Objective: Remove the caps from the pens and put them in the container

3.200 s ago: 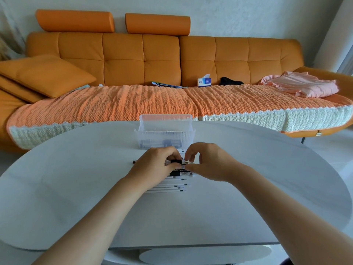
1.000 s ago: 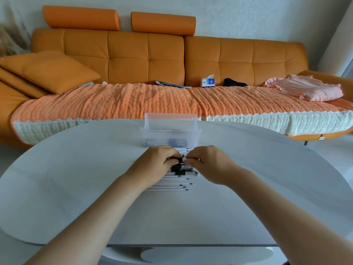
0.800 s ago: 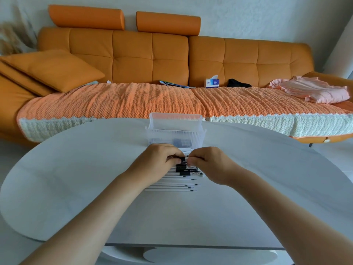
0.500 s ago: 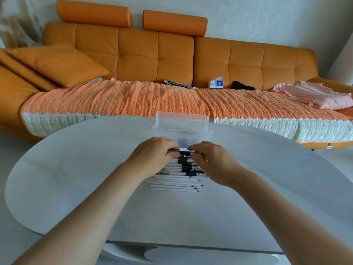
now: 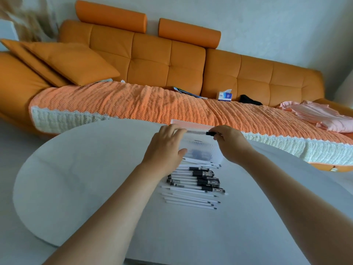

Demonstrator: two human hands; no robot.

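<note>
A clear pen (image 5: 196, 132) with a black end is held level above the clear plastic container (image 5: 202, 150). My left hand (image 5: 166, 148) holds its left end and my right hand (image 5: 229, 142) pinches its black right end. Dark items lie inside the container. On the white table (image 5: 95, 178), just in front of the container, lies a row of pens (image 5: 193, 186), some with black caps and some bare white.
An orange sofa (image 5: 172, 60) with a knitted orange throw runs behind the table. On it lie cushions, a tissue box (image 5: 225, 95), a magazine, a black item and pink cloth (image 5: 321, 117). The table's curved edge is at the left.
Both hands have lifted one pen off the pile and raised it over the container. The camera has tilted and turned to the left.
</note>
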